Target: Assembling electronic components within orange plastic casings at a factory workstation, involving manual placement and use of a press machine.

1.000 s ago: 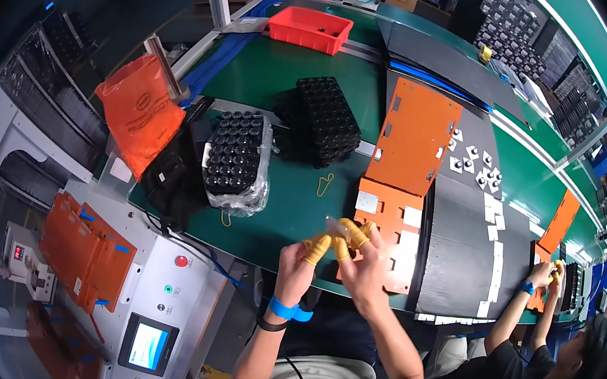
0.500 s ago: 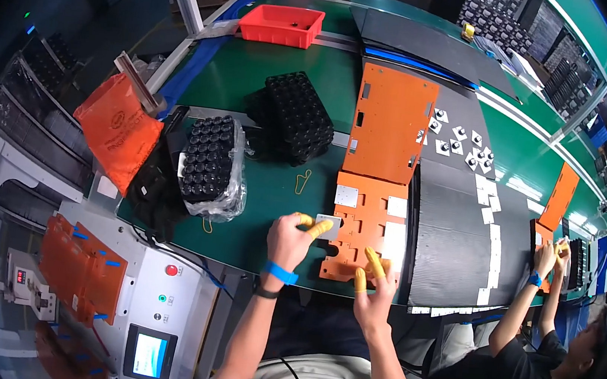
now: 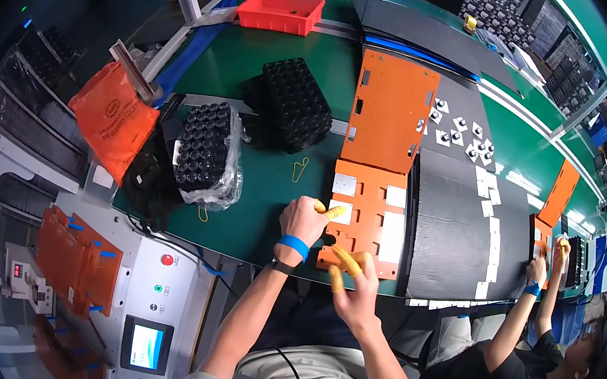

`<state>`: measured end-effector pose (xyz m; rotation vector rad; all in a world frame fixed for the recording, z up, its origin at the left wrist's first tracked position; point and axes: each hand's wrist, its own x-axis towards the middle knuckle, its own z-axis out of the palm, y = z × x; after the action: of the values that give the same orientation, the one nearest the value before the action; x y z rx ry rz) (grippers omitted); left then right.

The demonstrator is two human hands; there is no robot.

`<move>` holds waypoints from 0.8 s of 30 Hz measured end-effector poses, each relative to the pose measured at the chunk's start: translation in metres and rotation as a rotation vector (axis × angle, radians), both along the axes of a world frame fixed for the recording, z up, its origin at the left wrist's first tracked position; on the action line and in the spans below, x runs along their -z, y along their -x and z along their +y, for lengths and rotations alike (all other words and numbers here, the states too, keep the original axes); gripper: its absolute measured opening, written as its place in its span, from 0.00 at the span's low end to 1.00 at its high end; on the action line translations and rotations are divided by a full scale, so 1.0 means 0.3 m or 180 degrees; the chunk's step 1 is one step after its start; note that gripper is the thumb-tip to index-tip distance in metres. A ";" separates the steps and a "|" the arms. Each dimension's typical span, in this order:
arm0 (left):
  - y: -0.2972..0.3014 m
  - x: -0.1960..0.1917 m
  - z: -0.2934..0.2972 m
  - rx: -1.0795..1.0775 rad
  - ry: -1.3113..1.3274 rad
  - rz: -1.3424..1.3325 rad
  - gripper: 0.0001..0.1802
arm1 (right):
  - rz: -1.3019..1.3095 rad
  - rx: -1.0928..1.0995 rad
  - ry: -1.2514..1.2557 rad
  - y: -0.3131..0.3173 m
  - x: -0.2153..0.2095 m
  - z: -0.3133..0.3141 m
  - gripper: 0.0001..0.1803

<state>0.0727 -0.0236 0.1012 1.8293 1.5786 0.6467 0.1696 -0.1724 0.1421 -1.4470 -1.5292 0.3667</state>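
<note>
An orange jig plate with cut-outs lies in front of me, its orange lid folded back behind it. My left hand, in yellow finger cots, is closed at the jig's left edge, its fingertips on a square silver plate in the second left position. Another square silver plate sits just behind. Down the right side lie a small silver plate and a longer one. My right hand, also in yellow cots, hovers over the jig's near edge with its fingers apart and nothing visible in them.
Left of the jig are black trays of round parts, a stack of black trays and a yellow band. Black corrugated sheets bearing white squares lie right. A red bin stands behind. A co-worker sits right.
My left hand has brought the silver plate onto the jig's second left position. My right hand has shifted left and nearer to me. The view has tilted slightly.
</note>
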 end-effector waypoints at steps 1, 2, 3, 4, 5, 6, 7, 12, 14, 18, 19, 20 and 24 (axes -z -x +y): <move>0.007 -0.005 -0.006 -0.0002 -0.0087 0.0028 0.25 | 0.0012 -0.0072 0.0021 0.016 -0.006 0.019 0.21; 0.014 0.000 -0.017 -0.0124 -0.0222 -0.0167 0.25 | -0.0060 -0.0012 -0.0022 0.023 -0.023 0.040 0.21; 0.029 0.011 -0.029 -0.0258 -0.0362 -0.0356 0.25 | -0.0125 0.0036 -0.0070 0.031 -0.034 0.065 0.21; 0.056 0.013 -0.054 -0.0273 -0.0237 -0.0803 0.24 | -0.0156 0.0037 -0.0147 0.030 -0.035 0.081 0.22; 0.069 0.062 -0.062 -0.0391 -0.0052 -0.1790 0.24 | -0.0291 -0.0062 -0.0059 0.031 -0.057 0.099 0.24; 0.100 0.105 -0.074 -0.0538 0.0125 -0.2763 0.25 | -0.0412 -0.0199 0.0033 0.050 -0.093 0.114 0.26; 0.140 0.028 -0.113 -0.0568 0.1234 -0.3047 0.26 | -0.0695 -0.0485 0.0098 0.049 -0.117 0.128 0.30; 0.258 -0.101 -0.168 -0.0112 0.2636 -0.4524 0.33 | -0.1046 -0.1698 0.0484 0.106 -0.127 0.227 0.27; 0.322 -0.123 -0.162 -0.0135 0.2543 -0.4718 0.32 | -0.1409 -0.2004 0.0356 0.130 -0.165 0.273 0.21; 0.442 -0.103 -0.118 0.0408 0.2026 -0.5349 0.26 | -0.1162 -0.1902 -0.0456 0.232 -0.179 0.378 0.17; 0.471 -0.093 -0.115 0.0390 0.1983 -0.5366 0.26 | -0.1344 -0.1851 -0.0571 0.251 -0.183 0.399 0.16; 0.499 -0.085 -0.119 0.0261 0.1902 -0.5436 0.26 | -0.1424 -0.1684 -0.0779 0.278 -0.165 0.414 0.15; 0.558 -0.039 -0.143 -0.0409 0.1432 -0.5574 0.24 | -0.1431 -0.1670 -0.1188 0.402 -0.139 0.470 0.16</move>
<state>-0.0946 -0.0666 0.1128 0.3176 0.4699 1.2567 0.0490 -0.0314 0.1839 -0.8527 -2.2094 0.0458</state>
